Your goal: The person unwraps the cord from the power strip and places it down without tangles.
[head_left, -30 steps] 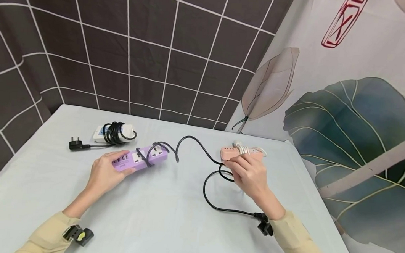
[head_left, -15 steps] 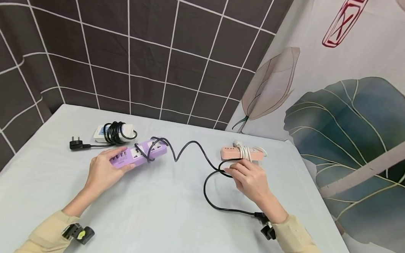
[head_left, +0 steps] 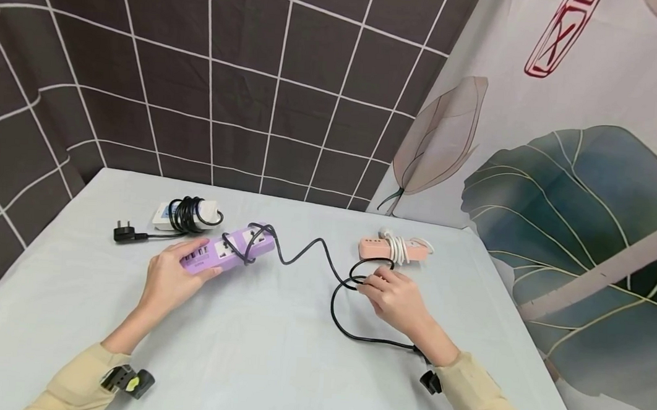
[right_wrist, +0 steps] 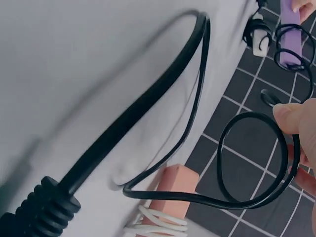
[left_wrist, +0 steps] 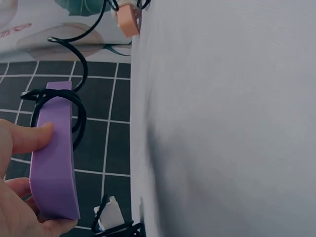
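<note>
My left hand (head_left: 171,277) grips one end of a purple power strip (head_left: 228,249), thumb along its near side and fingers over the far side. Loose turns of its black cord (head_left: 298,256) loop around the strip's other end. From there the cord runs in waves to my right hand (head_left: 395,300), which pinches it between thumb and fingertips. A coil of the cord stands out from those fingertips, clear in the right wrist view as a round loop (right_wrist: 222,148). The cord's tail curves over the table to a plug end by the right wrist, partly hidden there in the head view.
A white power strip (head_left: 210,213) wrapped in black cord lies at the back left, its black plug (head_left: 129,232) pointing left. Behind my right hand rests a pink power strip (head_left: 372,249) bound with white cord. Dark checked cloth (head_left: 240,89) rises behind the pale table (head_left: 264,362).
My right hand has drawn back toward the near side with the cord, away from the pink strip. The cord's waves have sunk lower and flattened. The left hand still holds the purple strip.
</note>
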### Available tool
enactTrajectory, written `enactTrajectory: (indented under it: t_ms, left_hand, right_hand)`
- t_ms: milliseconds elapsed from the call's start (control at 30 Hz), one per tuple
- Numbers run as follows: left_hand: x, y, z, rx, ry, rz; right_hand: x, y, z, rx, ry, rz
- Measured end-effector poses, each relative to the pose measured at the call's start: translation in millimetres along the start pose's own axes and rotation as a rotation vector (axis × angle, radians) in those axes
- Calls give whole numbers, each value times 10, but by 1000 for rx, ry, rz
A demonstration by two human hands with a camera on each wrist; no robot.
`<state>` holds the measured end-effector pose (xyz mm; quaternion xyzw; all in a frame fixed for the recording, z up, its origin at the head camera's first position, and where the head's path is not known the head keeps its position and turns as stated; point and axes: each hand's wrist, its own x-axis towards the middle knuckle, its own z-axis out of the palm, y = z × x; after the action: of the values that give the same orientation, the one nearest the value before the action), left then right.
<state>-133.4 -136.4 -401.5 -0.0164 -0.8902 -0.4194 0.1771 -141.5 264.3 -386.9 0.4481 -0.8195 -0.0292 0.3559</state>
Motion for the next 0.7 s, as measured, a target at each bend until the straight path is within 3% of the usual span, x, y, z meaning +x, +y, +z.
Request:
enactTrajectory:
  t_ms: [400, 567, 700]
  left_hand:
    - [-21, 59, 17, -41, -39, -15]
    - [-31, 79, 41, -41, -39, -6]
    - [-37, 92, 55, -32, -31, 8]
  right_hand:
    - [59, -303, 135, 33, -70, -102]
    - [99, -379, 117, 84, -121, -88]
    - [146, -388, 89, 186, -146, -57]
